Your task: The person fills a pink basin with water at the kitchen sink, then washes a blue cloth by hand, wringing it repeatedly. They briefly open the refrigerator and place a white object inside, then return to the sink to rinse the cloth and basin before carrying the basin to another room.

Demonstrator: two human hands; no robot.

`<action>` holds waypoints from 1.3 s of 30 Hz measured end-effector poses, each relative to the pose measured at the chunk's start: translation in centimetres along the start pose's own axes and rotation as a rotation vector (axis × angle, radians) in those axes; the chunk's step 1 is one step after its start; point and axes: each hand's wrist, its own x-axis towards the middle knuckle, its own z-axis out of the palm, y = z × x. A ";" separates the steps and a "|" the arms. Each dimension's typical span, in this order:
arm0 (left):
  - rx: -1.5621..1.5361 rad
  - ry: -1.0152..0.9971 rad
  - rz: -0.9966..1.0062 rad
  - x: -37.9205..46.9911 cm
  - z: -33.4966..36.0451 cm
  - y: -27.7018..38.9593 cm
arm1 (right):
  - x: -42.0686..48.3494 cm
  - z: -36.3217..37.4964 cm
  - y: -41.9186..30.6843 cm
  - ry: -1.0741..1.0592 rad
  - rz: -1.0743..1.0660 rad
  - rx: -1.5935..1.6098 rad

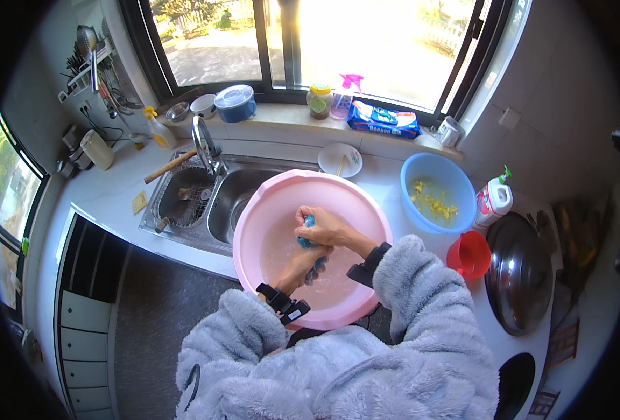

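Observation:
A blue cloth [306,240] is bunched between my two hands, over a large pink plastic basin [249,210]. My right hand [321,227] grips its upper end, and my left hand [302,265] is closed around the lower part, with a bit of cloth showing below the fingers. Cloudy water [341,289] lies in the basin beneath them. The basin stands at the counter's front edge and covers part of the double steel sink [231,205]. Black bands sit on both wrists, below grey fleece sleeves.
Right of the basin are a light-blue basin [412,210] holding yellow pieces in water, a red plastic scoop [467,255], a white pump bottle [493,202] and a dark wok lid [520,278]. A white bowl [331,155] stands behind. A faucet [201,139] and rolling pin [169,167] are left.

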 end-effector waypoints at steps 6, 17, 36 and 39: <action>0.165 0.109 -0.076 3.1 -1.1 -0.7 | 1.2 1.9 2.7 0.250 -0.018 -0.240; 0.884 0.456 0.869 2.0 -1.2 -1.0 | 2.0 0.9 3.1 0.293 0.459 0.221; -1.189 -0.875 0.003 -7.0 1.1 4.4 | -2.0 1.2 -4.5 -0.606 -0.411 1.570; -1.314 -0.768 -0.058 -7.3 1.4 4.7 | -1.2 1.5 -4.1 -0.663 -0.451 1.627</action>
